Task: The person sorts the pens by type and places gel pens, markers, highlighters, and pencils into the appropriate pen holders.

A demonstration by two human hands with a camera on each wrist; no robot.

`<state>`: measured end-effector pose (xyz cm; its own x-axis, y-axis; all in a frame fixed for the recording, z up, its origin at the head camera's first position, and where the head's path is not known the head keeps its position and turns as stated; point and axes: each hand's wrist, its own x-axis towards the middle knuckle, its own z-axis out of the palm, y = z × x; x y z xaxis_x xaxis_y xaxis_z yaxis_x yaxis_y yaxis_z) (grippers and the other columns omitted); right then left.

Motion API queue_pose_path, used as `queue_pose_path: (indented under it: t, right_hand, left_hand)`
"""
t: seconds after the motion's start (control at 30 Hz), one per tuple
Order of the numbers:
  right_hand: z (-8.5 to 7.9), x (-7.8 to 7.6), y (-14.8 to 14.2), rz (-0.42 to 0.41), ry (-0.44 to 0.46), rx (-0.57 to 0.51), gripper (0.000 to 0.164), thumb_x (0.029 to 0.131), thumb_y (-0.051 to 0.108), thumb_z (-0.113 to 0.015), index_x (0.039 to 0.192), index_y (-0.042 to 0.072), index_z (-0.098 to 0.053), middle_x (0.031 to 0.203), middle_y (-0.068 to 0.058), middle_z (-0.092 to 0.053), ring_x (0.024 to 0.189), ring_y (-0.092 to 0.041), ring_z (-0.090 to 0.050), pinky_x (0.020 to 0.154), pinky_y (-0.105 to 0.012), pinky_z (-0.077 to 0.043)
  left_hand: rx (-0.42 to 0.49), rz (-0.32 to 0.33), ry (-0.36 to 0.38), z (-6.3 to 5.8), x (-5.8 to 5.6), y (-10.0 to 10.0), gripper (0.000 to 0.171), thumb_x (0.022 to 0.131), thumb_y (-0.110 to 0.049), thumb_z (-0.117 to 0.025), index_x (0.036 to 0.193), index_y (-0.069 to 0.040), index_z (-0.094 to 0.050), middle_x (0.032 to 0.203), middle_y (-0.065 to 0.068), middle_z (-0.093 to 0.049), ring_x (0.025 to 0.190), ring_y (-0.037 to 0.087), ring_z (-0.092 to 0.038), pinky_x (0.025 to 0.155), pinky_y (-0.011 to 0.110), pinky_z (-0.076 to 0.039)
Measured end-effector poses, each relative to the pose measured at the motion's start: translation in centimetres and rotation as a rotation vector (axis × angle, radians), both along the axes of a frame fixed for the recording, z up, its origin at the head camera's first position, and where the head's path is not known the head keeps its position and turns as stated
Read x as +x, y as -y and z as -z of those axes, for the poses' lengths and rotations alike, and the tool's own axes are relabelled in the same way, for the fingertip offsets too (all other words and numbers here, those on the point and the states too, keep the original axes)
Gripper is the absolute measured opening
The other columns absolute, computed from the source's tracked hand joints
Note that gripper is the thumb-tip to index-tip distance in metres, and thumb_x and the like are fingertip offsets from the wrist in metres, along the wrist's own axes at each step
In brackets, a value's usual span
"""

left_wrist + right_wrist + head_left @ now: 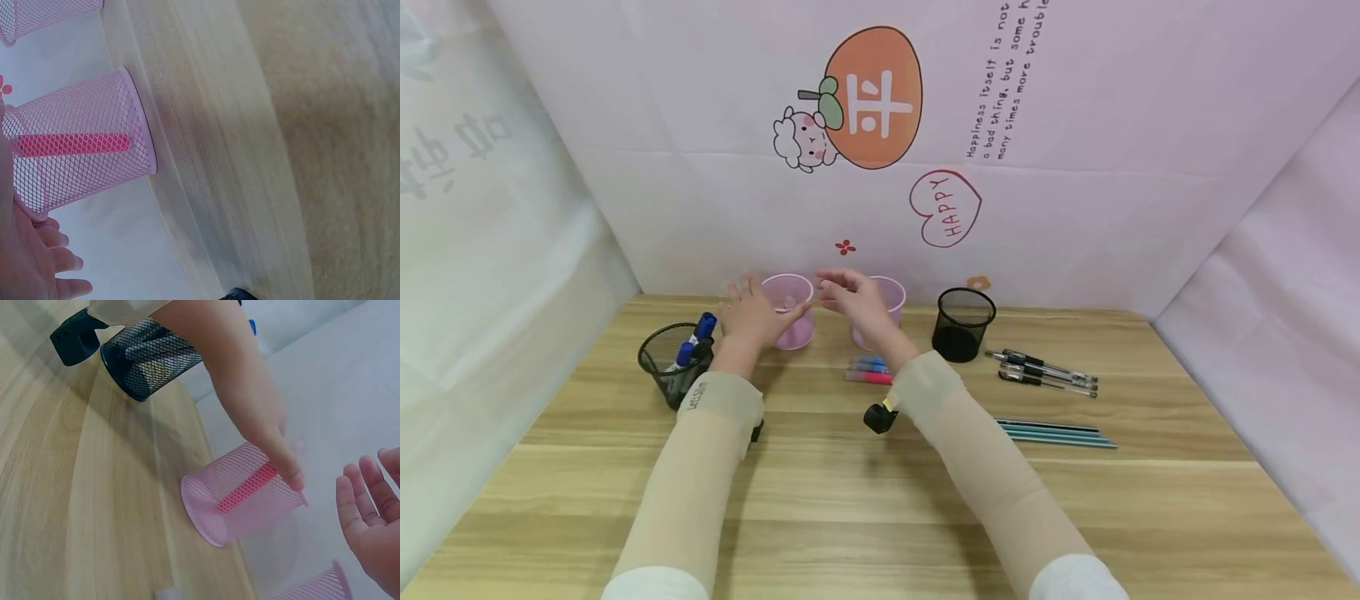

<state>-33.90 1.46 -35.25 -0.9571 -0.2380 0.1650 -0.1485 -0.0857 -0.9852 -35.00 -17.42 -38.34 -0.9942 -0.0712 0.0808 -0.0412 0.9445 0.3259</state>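
In the head view my left hand (751,317) is at the left pink mesh pen cup (793,335), its thumb lying across the front near the rim and its fingers spread to the left. A pink-red marker (75,144) leans inside this cup, showing through the mesh in both wrist views. My right hand (856,302) is raised over the gap between the two pink cups, partly covering the second pink mesh pen cup (891,293). Its fingers (369,490) are loosely bent in the right wrist view, with nothing between them.
A black mesh cup (662,354) with blue-capped markers stands at left. Another black mesh cup (964,327) stands right of the pink ones. Gel pens (1048,372), teal pencils (1052,433) and coloured markers (868,377) lie on the wooden table (820,508). A cloth wall (715,200) rises behind.
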Motion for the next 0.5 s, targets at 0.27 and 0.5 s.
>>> queue_pose_path:
  t: [0.27,0.5]
  right_hand:
    - [-0.2,0.6,-2.6,-0.097,-0.044,0.116,0.033,0.106,0.008,-0.057,0.136,-0.005,-0.060,0.132,-0.023,-0.062,0.116,-0.032,-0.064,0.098,-0.033,-0.054]
    - [0.2,1.2,-4.6,-0.170,-0.111,0.222,0.033,0.105,0.006,-0.057,0.134,-0.009,-0.060,0.129,-0.022,-0.065,0.116,-0.033,-0.065,0.100,-0.042,-0.054]
  left_hand:
    - [0.007,0.007,-0.008,0.1,0.1,0.0,0.118,0.092,-0.075,-0.051,0.158,0.014,-0.007,0.165,0.034,-0.006,0.150,0.054,-0.008,0.116,0.072,-0.017]
    - [0.025,0.003,-0.023,0.0,0.1,0.0,0.118,0.092,-0.074,-0.052,0.158,0.013,-0.008,0.165,0.034,-0.007,0.151,0.054,-0.009,0.116,0.071,-0.018]
